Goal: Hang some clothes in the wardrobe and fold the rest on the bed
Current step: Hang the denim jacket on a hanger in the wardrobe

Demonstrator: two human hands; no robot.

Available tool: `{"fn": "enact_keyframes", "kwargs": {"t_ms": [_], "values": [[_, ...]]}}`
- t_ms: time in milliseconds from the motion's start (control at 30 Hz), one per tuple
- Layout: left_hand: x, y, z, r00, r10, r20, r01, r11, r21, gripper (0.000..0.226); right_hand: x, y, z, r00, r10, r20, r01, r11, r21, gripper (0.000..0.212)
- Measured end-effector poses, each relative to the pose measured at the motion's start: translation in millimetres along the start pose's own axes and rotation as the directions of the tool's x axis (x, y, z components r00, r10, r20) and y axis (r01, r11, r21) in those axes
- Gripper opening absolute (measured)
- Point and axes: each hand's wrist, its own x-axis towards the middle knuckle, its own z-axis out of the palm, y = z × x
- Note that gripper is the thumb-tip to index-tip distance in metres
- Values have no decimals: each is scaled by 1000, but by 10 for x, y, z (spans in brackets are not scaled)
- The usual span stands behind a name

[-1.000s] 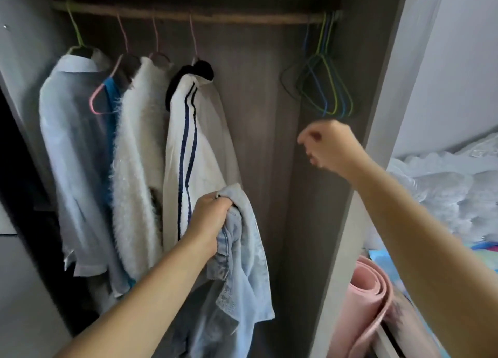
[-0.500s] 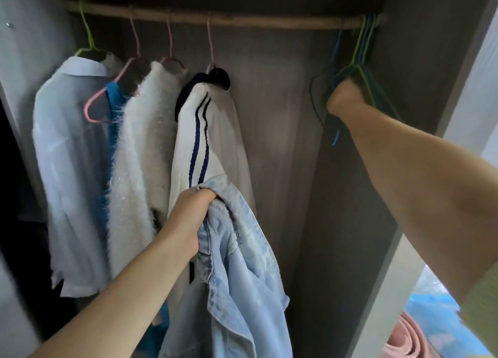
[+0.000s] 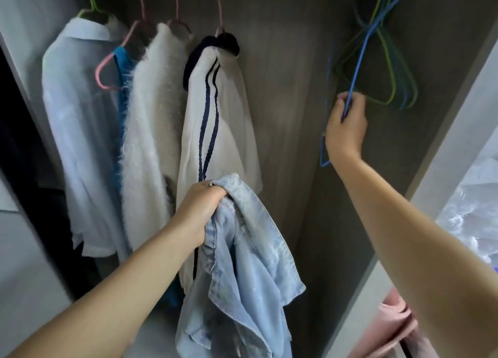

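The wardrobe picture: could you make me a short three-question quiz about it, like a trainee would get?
1. True or false: the left hand grips a denim garment.
2. What does the right hand pinch? A) a pink hanger B) a blue hanger C) the striped white jacket
3. Fill in: the empty wire hangers bunch at the ____ end of the wardrobe, as seen in the head view.

Key: 1 true; 2 B; 3 right.
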Motion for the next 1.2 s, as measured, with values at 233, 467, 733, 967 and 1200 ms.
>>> {"fn": "enact_keyframes", "kwargs": {"t_ms": [233, 467, 733, 967, 1200], "values": [[-220, -722, -362, 983, -180, -24, 181, 960, 214, 13, -1470, 248, -621, 830, 526, 186, -555, 813, 177, 45], [-326, -1222, -711, 958, -283, -47, 265, 811, 522, 9, -2642, 64, -1165, 661, 516, 545, -748, 513, 422, 40], [-466, -1279, -1318, 924, -378, 64, 270, 760, 592, 23, -3573, 158, -1467, 253, 598, 760, -817, 553, -163, 35], [-604, -1334, -1327, 971, -185, 153, -38, 512, 858, 30, -3601, 90, -1459, 234, 595, 769, -684, 663, -305, 34], [-841, -1286, -1161, 971, -106, 213, -136, 486, 863, 22, -3462, 108, -1670, 324, 590, 740, -472, 779, -414, 30]]}}
